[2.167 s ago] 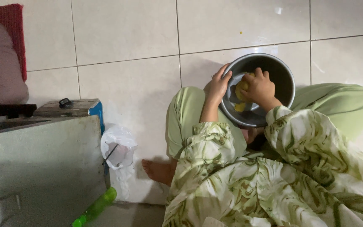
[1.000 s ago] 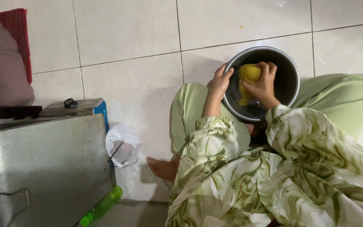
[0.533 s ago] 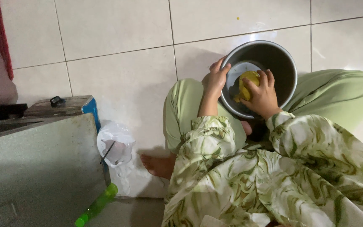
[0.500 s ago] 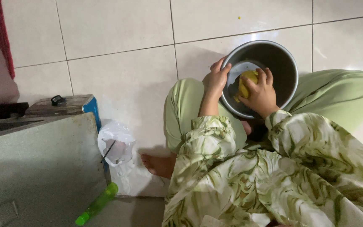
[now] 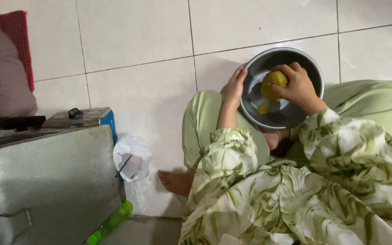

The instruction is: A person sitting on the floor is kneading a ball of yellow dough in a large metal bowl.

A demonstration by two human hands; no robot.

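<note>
I sit cross-legged on a white tiled floor with a round metal bowl (image 5: 311,72) resting between my knees. My left hand (image 5: 234,86) grips the bowl's left rim. Inside the bowl, my right hand (image 5: 298,86) holds a yellow lump of dough (image 5: 272,85), fingers curled over its top. A smaller yellow piece (image 5: 263,109) lies on the bowl's bottom below the lump. Green trousers and a green-and-white patterned sleeve cover my legs and arms.
A metal box (image 5: 46,181) stands at the left with a blue-edged tin (image 5: 85,119) behind it. A white plastic bag (image 5: 132,159) and a green bottle (image 5: 110,222) lie beside it. A pink cushion (image 5: 3,77) sits far left. My bare foot (image 5: 175,181) rests on the tiles.
My right hand has shifted the yellow dough around inside the bowl, now higher and nearer the middle. My left hand has stayed on the rim. The view has drifted slightly.
</note>
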